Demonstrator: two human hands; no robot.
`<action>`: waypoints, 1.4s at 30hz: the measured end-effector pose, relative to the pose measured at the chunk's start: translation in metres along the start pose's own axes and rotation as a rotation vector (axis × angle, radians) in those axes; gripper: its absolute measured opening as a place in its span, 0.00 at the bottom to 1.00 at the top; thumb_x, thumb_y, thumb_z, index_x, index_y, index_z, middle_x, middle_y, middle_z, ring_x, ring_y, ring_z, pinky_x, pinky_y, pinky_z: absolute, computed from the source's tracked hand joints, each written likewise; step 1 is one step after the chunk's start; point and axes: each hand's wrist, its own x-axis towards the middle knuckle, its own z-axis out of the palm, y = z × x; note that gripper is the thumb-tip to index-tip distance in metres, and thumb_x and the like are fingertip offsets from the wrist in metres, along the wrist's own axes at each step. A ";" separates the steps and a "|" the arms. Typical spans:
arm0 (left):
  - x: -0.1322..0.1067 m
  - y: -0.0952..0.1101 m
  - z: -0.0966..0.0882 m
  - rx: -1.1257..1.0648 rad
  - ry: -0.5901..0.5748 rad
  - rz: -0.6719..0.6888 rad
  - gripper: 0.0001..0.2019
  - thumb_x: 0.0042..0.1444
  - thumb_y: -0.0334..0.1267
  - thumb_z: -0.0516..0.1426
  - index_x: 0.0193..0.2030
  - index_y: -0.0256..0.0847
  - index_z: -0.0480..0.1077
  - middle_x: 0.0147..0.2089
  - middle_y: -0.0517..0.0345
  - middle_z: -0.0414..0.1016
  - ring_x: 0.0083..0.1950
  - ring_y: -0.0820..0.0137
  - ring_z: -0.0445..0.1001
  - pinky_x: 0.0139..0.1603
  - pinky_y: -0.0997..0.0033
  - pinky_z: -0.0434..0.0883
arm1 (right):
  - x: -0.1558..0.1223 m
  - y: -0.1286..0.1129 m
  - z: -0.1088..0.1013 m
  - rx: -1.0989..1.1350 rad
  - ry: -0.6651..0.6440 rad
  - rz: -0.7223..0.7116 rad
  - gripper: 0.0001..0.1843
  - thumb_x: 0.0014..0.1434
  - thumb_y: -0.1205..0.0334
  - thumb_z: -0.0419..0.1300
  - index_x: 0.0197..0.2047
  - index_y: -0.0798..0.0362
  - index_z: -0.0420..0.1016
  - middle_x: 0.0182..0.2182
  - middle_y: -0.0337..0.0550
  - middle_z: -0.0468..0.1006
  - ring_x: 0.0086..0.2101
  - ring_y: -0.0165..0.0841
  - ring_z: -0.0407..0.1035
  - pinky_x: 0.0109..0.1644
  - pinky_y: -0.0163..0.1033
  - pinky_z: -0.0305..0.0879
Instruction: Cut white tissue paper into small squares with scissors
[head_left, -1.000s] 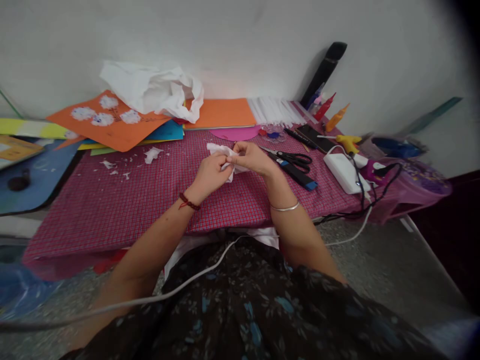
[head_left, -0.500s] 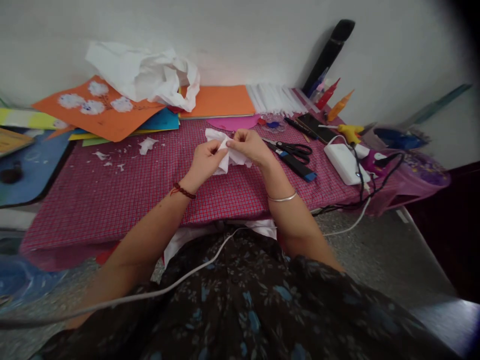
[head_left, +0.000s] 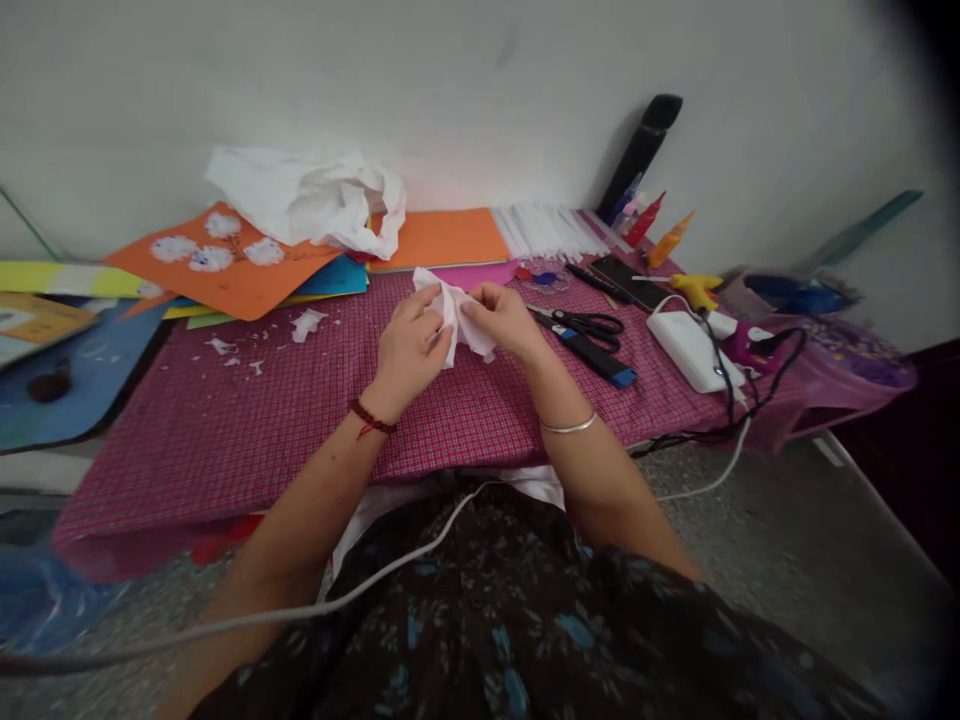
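Above the red checked tablecloth [head_left: 300, 400], a crumpled piece of white tissue paper [head_left: 452, 310] is held between both hands. My left hand [head_left: 411, 345] pinches its left side, fingers bent over it. On the other side, my right hand [head_left: 504, 318] grips the tissue between thumb and fingers. Small torn white scraps [head_left: 306, 324] lie on the cloth to the left. Just right of my right hand are black-handled scissors [head_left: 589, 326] and a black and blue cutter [head_left: 596, 358].
At the back are a large crumpled white sheet [head_left: 300, 190], an orange card with white puffs [head_left: 247, 275], orange paper [head_left: 450, 238] and white sticks [head_left: 547, 230]. To the right stand a yellow glue gun [head_left: 694, 290], a white box [head_left: 691, 350] with cables, and a pink basket [head_left: 847, 400].
My left hand has shifted its hold, its fingers now more raised and spread over the tissue. The tissue is opened wider between the hands. The camera view has tilted up slightly.
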 end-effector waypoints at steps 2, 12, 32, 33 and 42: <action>0.003 -0.001 -0.004 -0.028 0.070 -0.085 0.11 0.57 0.34 0.58 0.25 0.41 0.62 0.52 0.49 0.75 0.53 0.61 0.72 0.56 0.55 0.70 | 0.002 0.003 -0.001 -0.004 0.119 0.065 0.09 0.56 0.60 0.59 0.28 0.50 0.61 0.25 0.36 0.64 0.26 0.29 0.58 0.29 0.36 0.56; 0.015 -0.030 -0.003 -0.861 0.238 -0.967 0.09 0.46 0.33 0.60 0.23 0.41 0.62 0.23 0.63 0.66 0.23 0.76 0.64 0.25 0.76 0.63 | 0.009 0.016 -0.005 0.029 0.170 0.245 0.07 0.56 0.61 0.58 0.29 0.50 0.62 0.24 0.36 0.65 0.25 0.28 0.57 0.27 0.36 0.56; 0.010 -0.012 -0.014 -0.635 0.092 -0.619 0.10 0.51 0.37 0.59 0.22 0.42 0.63 0.22 0.64 0.63 0.23 0.75 0.59 0.24 0.73 0.57 | -0.008 -0.004 0.001 -0.830 -0.165 -0.199 0.10 0.61 0.63 0.59 0.45 0.55 0.76 0.52 0.58 0.75 0.52 0.48 0.69 0.54 0.49 0.63; 0.010 -0.015 -0.013 -0.593 0.115 -0.618 0.10 0.52 0.37 0.59 0.23 0.42 0.63 0.22 0.64 0.63 0.23 0.75 0.59 0.24 0.73 0.57 | -0.009 -0.006 0.001 -0.846 -0.180 -0.191 0.09 0.63 0.63 0.57 0.44 0.55 0.75 0.49 0.57 0.76 0.49 0.46 0.70 0.51 0.47 0.64; 0.009 -0.018 -0.003 -0.530 0.241 -0.470 0.17 0.53 0.45 0.62 0.47 0.42 0.68 0.41 0.56 0.74 0.37 0.71 0.72 0.38 0.71 0.69 | -0.009 -0.006 0.019 -0.525 -0.085 -0.081 0.11 0.66 0.58 0.51 0.33 0.51 0.67 0.30 0.45 0.74 0.32 0.36 0.67 0.36 0.39 0.56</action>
